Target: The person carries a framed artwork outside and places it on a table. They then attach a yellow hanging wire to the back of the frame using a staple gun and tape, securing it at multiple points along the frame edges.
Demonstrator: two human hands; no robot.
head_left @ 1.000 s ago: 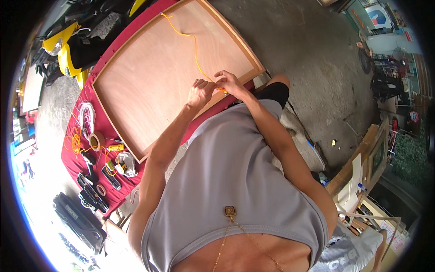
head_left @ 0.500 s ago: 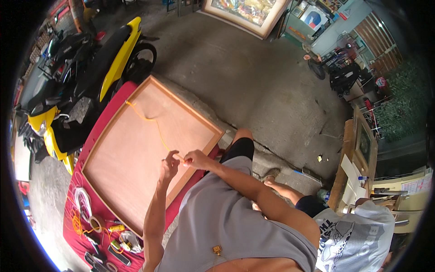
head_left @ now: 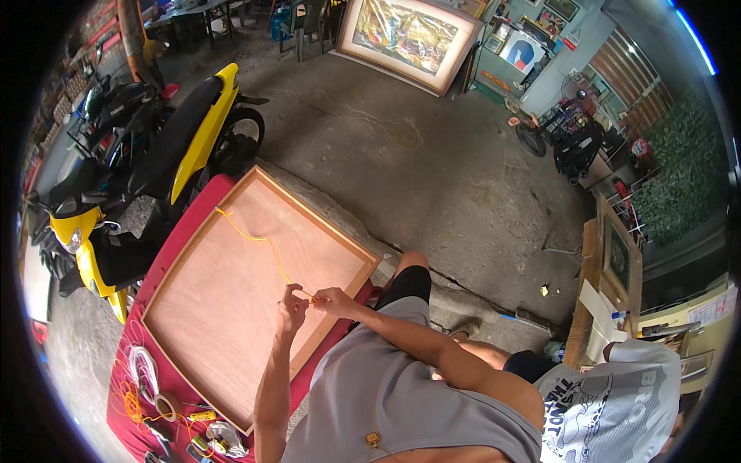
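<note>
A large wooden picture frame (head_left: 351, 241) lies back side up, its pale plywood panel (head_left: 231, 301) inside the raised edge. A thin yellow cord (head_left: 270, 245) is fastened at the frame's far left side and runs slackly across the panel to my hands. My left hand (head_left: 291, 310) pinches the cord above the panel near the frame's near right side. Close beside it, my right hand (head_left: 332, 302) grips the cord's end part, with a small orange bit showing at the fingertips.
Red cloth (head_left: 185, 220) lies under the frame. At its near left are a cord coil (head_left: 143, 370), a tape roll (head_left: 167, 404) and small tools. A yellow-black motorcycle (head_left: 189, 143) stands left; a framed picture (head_left: 405, 42) leans far off. Another person (head_left: 610, 401) is at right.
The view has tilted up, so everything sits lower in the picture. Both hands still hold the cord close together, with the fingers slightly shifted.
</note>
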